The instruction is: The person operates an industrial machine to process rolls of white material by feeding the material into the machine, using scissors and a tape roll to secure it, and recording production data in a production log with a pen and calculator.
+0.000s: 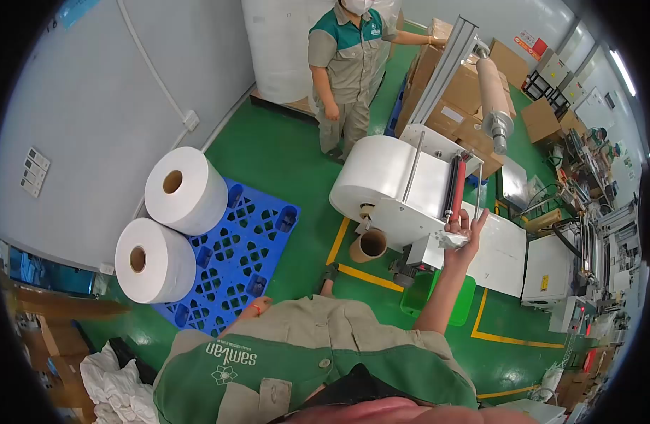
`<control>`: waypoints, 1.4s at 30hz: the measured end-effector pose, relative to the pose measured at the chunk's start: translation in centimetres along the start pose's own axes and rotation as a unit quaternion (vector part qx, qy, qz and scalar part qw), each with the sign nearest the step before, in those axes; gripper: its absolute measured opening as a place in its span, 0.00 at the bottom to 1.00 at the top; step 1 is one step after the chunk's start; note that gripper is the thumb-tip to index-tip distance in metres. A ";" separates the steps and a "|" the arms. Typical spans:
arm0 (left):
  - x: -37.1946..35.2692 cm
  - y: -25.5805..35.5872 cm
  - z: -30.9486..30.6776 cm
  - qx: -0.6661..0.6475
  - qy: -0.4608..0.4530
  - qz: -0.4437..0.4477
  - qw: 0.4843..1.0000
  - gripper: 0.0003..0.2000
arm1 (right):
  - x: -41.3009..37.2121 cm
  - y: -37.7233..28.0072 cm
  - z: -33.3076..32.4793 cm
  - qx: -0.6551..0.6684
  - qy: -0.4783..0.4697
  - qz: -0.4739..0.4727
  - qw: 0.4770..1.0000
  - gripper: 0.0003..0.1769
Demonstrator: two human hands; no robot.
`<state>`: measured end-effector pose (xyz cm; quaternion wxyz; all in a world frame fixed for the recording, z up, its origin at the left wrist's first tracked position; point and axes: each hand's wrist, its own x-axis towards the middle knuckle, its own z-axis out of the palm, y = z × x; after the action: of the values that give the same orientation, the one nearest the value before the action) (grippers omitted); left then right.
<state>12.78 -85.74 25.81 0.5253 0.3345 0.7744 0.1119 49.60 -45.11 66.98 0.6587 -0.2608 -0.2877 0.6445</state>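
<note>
My right hand [467, 239] is raised beside the end of a red roller [458, 189] on a white roll-fed machine. A small crumpled whitish piece [453, 240] lies in its palm, and some of its fingers stretch upward. A large white roll [373, 173] is mounted on the machine. Low by my side, over the edge of a blue pallet [286, 220], hangs my left hand [258, 306]. It looks small from here and its fingers are not clear. A brown cardboard core [370, 245] stands on the floor below the machine.
Two white rolls [178, 185] stand on the pallet at left. A masked co-worker [347, 74] stands beyond the machine, one hand on stacked cartons [458, 95]. A padded roller [492, 92] juts out overhead. A green bin [452, 297] and a motor [407, 270] are close to my right arm.
</note>
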 end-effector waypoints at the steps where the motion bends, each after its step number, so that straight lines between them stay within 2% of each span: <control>1: -0.4 -0.8 -0.3 0.005 0.003 -0.010 1.000 0.25 | 0.0 -0.1 -0.7 0.024 0.006 0.008 1.000 0.32; 2: -0.8 -1.6 -0.4 0.009 0.003 -0.020 1.000 0.24 | 0.0 0.1 -1.7 0.021 0.010 0.015 1.000 0.32; 4: -1.1 -3.0 -0.7 0.010 0.003 -0.039 0.999 0.24 | 0.3 1.3 -4.2 0.160 0.006 0.110 0.981 0.27; 5: -1.6 -3.6 -0.8 0.012 0.003 -0.045 0.999 0.24 | 0.4 2.7 -5.9 0.173 -0.034 0.130 0.976 0.22; 7: -2.0 -4.2 -1.0 0.017 0.002 -0.052 0.998 0.23 | 0.3 7.3 -11.5 0.101 0.000 0.178 0.979 0.20; 9: -2.0 -4.3 -0.9 0.017 -0.002 -0.052 0.999 0.23 | 0.1 14.7 -19.5 0.067 0.215 0.323 0.919 0.22; 10: -2.1 -4.0 -0.9 0.019 -0.002 -0.049 0.999 0.23 | -1.6 16.5 -21.2 0.053 0.257 0.366 0.893 0.22; 11: -2.0 -4.2 -0.8 0.019 0.002 -0.047 0.999 0.22 | -4.0 18.2 -21.4 0.040 0.295 0.407 0.863 0.23; 12: -1.5 -4.2 -0.7 0.018 0.008 -0.043 0.999 0.22 | -6.6 18.1 -20.0 0.077 0.263 0.423 0.864 0.26; 13: -0.8 -4.0 -0.4 0.017 0.016 -0.039 0.999 0.22 | -7.8 19.0 -20.6 0.158 0.265 0.438 0.844 0.30; 14: -0.3 -4.3 -0.1 0.013 0.025 -0.040 0.999 0.22 | -8.7 18.0 -18.0 0.207 0.299 0.446 0.818 0.33; 15: 0.9 -4.0 0.2 0.009 0.038 -0.041 0.998 0.21 | -8.7 17.4 -18.5 0.154 0.244 0.459 0.840 0.35; 16: 1.5 -3.9 0.3 0.002 0.029 -0.027 0.999 0.21 | -7.4 16.6 -18.6 0.236 0.216 0.436 0.841 0.35; 17: 1.5 -2.6 0.2 0.011 0.014 -0.018 1.000 0.21 | -5.8 14.4 -17.4 0.187 0.180 0.402 0.878 0.33; 18: 1.8 -1.7 0.2 0.014 -0.001 -0.013 1.000 0.21 | -4.0 11.7 -16.5 0.103 0.069 0.300 0.946 0.27; 19: 1.9 -2.3 0.5 0.023 -0.018 -0.012 0.999 0.21 | -1.4 8.1 -15.3 -0.016 0.082 0.136 0.987 0.21; 20: 1.3 -2.7 0.7 0.036 -0.036 -0.015 0.999 0.21 | 0.2 2.7 -13.5 -0.324 0.141 -0.056 0.934 0.16; 21: 0.6 -3.2 0.8 0.056 -0.056 -0.023 0.997 0.21 | 0.2 -2.8 -10.6 -0.506 0.219 -0.175 0.816 0.13; 22: -0.6 -3.5 0.7 0.071 -0.075 -0.037 0.994 0.21 | -0.9 -8.0 -7.0 -0.526 0.302 -0.241 0.758 0.13; 23: -1.5 -3.3 0.4 0.085 -0.083 -0.035 0.992 0.21 | -1.6 -11.7 -6.0 -0.386 0.417 -0.350 0.745 0.12; 24: -0.5 -4.6 1.0 0.090 -0.012 0.005 0.996 0.21 | -2.2 -15.3 -5.0 -0.245 0.497 -0.471 0.686 0.13; 25: -0.2 -5.4 1.6 0.098 0.048 0.050 0.993 0.21 | -3.7 -18.2 -4.4 -0.062 0.343 -0.641 0.684 0.21; 26: -0.7 -6.0 1.4 0.092 0.042 0.057 0.993 0.21 | -5.6 -18.7 -0.9 -0.064 0.305 -0.696 0.646 0.24; 27: -0.8 -6.1 0.9 0.099 0.037 0.060 0.993 0.21 | -7.6 -17.3 1.1 -0.068 0.311 -0.699 0.640 0.24; 29: -1.9 -6.3 0.6 0.090 -0.016 -0.018 0.996 0.22 | -10.3 -14.4 3.6 -0.195 0.179 -0.810 0.524 0.29; 32: -3.0 -6.6 1.2 0.048 -0.019 -0.039 0.998 0.20 | -12.1 -13.8 3.1 -0.292 0.171 -0.826 0.452 0.32; 33: -2.5 -7.0 1.6 0.050 -0.012 -0.030 0.998 0.20 | -13.0 -14.3 3.0 -0.255 0.223 -0.781 0.526 0.31; 34: -2.4 -6.5 1.8 0.046 -0.009 -0.019 0.999 0.20 | -13.1 -14.9 0.7 -0.156 0.224 -0.734 0.622 0.34; 35: -1.7 -6.7 1.8 0.043 -0.008 -0.012 0.999 0.19 | -13.3 -16.1 -2.5 -0.122 0.239 -0.622 0.736 0.36; 36: -1.1 -6.4 1.8 0.041 -0.013 -0.004 0.999 0.19 | -13.2 -16.7 -4.5 -0.107 0.237 -0.548 0.795 0.38; 37: -0.6 -6.0 1.7 0.034 -0.022 0.003 0.999 0.19 | -12.9 -17.8 -9.7 -0.116 0.210 -0.517 0.822 0.32; 38: 0.0 -5.7 2.0 0.027 -0.034 0.007 0.999 0.19 | -12.9 -17.8 -7.4 -0.169 0.342 -0.532 0.756 0.24; 39: 0.3 -5.4 2.1 0.023 -0.051 0.011 0.998 0.18 | -13.3 -18.3 -8.4 -0.294 0.381 -0.571 0.665 0.19; 41: 0.7 -4.1 2.9 0.024 -0.079 0.012 0.997 0.18 | -14.9 -20.3 -8.6 -0.289 0.349 -0.594 0.665 0.19; 42: 0.8 -3.1 3.0 0.026 -0.090 0.013 0.995 0.18 | -16.2 -21.5 -8.1 -0.296 0.369 -0.595 0.649 0.19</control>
<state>14.06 -88.10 22.34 0.5826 0.3671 0.7219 0.0682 70.34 -61.82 75.99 0.8402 -0.4313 -0.2896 -0.1555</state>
